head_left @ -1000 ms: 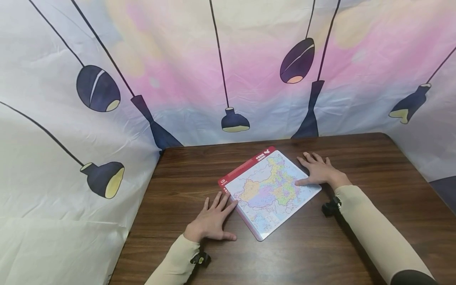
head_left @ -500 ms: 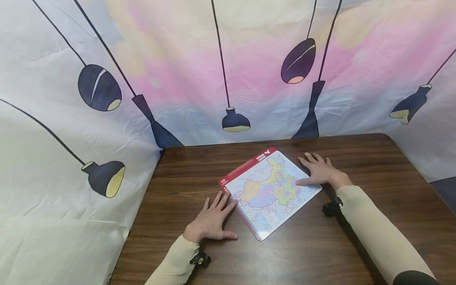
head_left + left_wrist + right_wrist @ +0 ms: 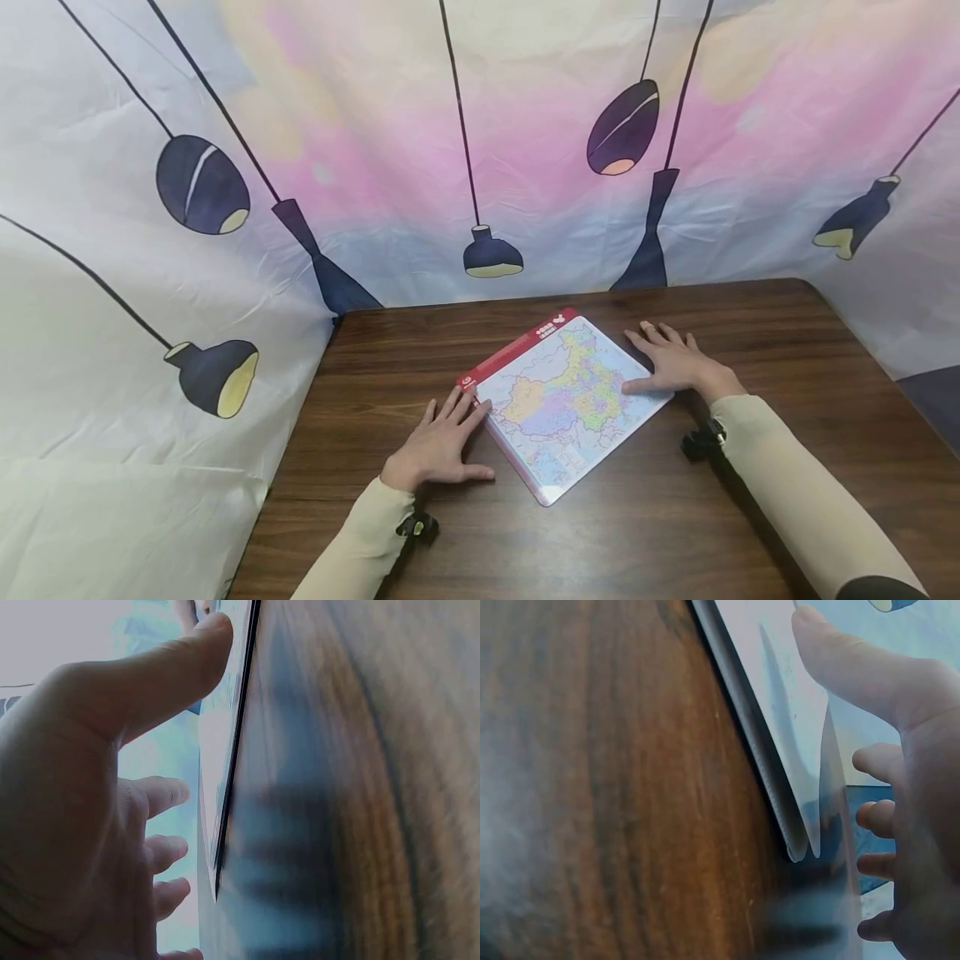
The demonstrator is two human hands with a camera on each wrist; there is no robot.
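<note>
Dark wood table, backed on 3 sides by a cloth backdrop printed with hanging lamps. Only item on the table is the map puzzle board, roughly mid-table, slightly toward the far edge. Nothing lies between my hands and the board.

Board lies flat, rotated about 45° to the table edges. Red title strip runs along its far-left edge; 1 corner points at me, the opposite corner points to the backdrop. It looks near square, so no clear long axis.

My left hand is flat on the table at the board's left edge, fingers straight and spread, fingertips touching the edge near the red strip's left end, thumb out along the table. Gripping nothing.

My right hand is flat at the board's right edge, fingers extended, thumb tip lying on the map surface. Also gripping nothing.
</note>
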